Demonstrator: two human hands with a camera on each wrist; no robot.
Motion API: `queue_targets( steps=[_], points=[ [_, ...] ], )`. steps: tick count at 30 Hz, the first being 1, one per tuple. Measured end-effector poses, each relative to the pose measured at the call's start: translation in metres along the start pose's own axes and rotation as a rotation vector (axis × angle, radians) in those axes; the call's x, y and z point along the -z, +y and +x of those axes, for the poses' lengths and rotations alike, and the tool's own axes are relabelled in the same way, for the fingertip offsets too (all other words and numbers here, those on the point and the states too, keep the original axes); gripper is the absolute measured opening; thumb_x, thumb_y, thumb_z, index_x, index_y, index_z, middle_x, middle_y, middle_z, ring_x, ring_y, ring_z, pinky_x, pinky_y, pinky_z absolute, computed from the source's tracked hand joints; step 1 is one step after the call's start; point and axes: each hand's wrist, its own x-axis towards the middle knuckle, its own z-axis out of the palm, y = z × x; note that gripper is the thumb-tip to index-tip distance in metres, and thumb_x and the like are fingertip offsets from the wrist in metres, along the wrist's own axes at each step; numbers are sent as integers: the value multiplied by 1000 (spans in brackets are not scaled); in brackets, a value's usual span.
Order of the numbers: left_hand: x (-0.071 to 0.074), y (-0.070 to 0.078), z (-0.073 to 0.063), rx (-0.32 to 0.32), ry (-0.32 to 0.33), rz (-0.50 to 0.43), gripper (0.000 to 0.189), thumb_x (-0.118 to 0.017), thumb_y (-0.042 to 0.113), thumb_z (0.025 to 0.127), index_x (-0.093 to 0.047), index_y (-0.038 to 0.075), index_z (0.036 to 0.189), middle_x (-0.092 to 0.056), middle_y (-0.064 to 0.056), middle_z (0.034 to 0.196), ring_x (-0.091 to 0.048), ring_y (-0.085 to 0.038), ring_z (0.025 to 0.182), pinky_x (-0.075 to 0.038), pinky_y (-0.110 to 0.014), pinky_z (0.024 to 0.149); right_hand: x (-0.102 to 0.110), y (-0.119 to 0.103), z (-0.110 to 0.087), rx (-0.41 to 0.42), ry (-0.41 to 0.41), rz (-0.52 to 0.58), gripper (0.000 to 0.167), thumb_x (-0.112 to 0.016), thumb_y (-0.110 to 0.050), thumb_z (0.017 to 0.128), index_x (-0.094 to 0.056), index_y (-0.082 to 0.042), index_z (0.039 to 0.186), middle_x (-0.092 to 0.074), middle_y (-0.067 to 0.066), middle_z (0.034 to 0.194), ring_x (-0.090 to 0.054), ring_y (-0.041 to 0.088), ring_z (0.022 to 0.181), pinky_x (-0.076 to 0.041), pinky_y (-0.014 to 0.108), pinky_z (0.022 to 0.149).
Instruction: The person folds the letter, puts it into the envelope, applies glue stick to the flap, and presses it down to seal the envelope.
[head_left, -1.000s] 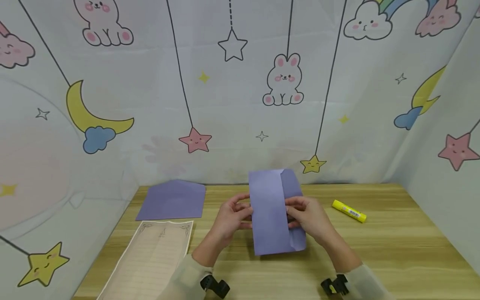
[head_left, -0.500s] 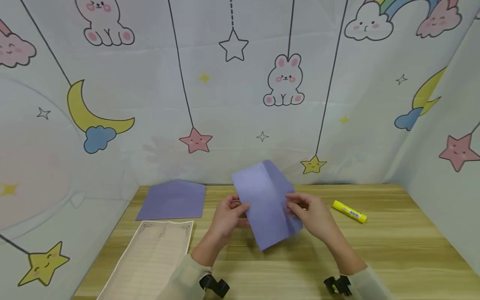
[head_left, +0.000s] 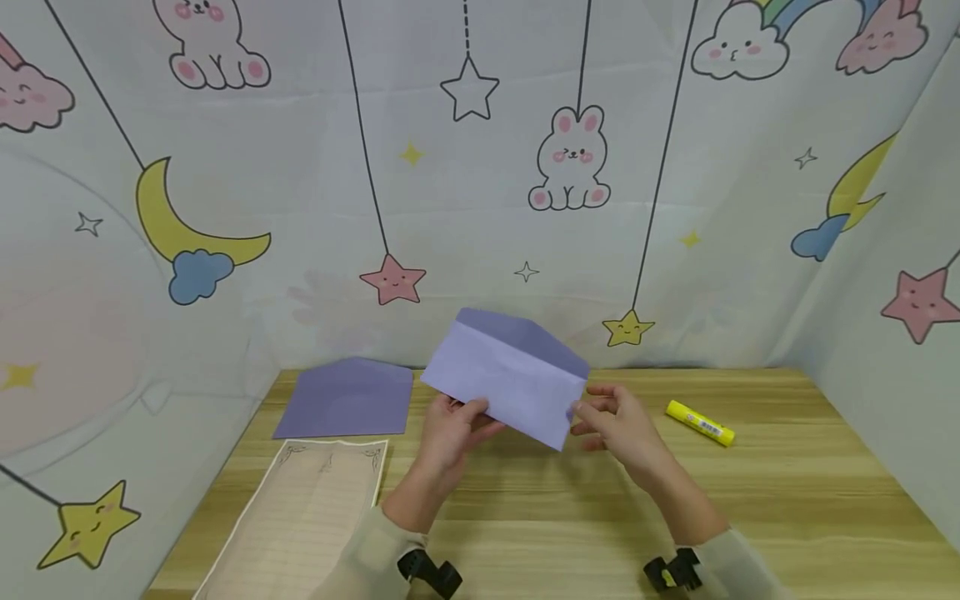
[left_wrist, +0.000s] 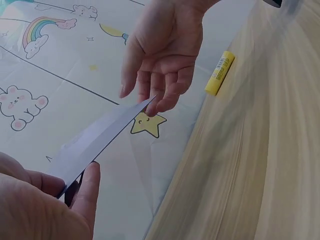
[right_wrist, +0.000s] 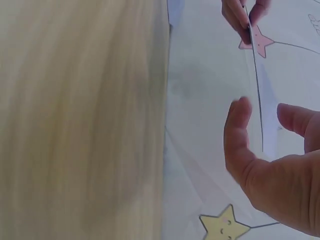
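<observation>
A purple paper envelope (head_left: 502, 375) is held up above the table in the head view, tilted, its flap raised along the far edge. My left hand (head_left: 452, 433) pinches its lower edge between thumb and fingers, which the left wrist view confirms with the left hand (left_wrist: 45, 205) at the near end. Around the envelope's right end is my right hand (head_left: 626, 429), thumb and fingers spread apart. In the right wrist view the right hand (right_wrist: 280, 180) leaves a gap on both sides of the envelope (right_wrist: 270, 120).
Another purple envelope (head_left: 348, 400) lies at the table's back left. In front of it is lined letter paper (head_left: 300, 508) with a decorated border. A yellow glue stick (head_left: 700, 422) lies at the right. A printed cloth (head_left: 480, 208) hangs behind the wooden table (head_left: 555, 533).
The held envelope has turned from upright to lying crosswise, its flap swinging from the right side to the far edge. My right hand's fingers have come away from its side.
</observation>
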Motion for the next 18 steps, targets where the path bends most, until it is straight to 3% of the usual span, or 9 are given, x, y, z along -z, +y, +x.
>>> queue_targets(
  steps=[4, 10, 18],
  points=[
    [-2, -3, -2, 1, -40, -12, 36, -59, -8, 100, -52, -7, 135, -66, -20, 113, -75, -26, 90, -63, -42, 88, -6, 4, 0, -22, -47, 101, 51, -65, -10, 106, -38, 8, 146, -69, 17, 109, -70, 24, 86, -63, 35, 71],
    [-1, -3, -3, 20, -62, -24, 36, -62, -7, 99, -53, -6, 135, -66, -21, 117, -76, -28, 93, -60, -47, 93, -5, 4, 2, -1, -25, 64, 46, -63, -4, 106, -39, 7, 144, -64, 11, 92, -65, 23, 78, -62, 35, 67],
    [7, 9, 6, -49, 120, -38, 38, -66, -9, 97, -49, -9, 130, -64, -17, 103, -73, -21, 79, -65, -36, 74, 7, 2, 4, 9, -26, 19, 46, -62, -3, 105, -39, 7, 144, -63, 11, 92, -66, 24, 79, -62, 35, 66]
  ],
)
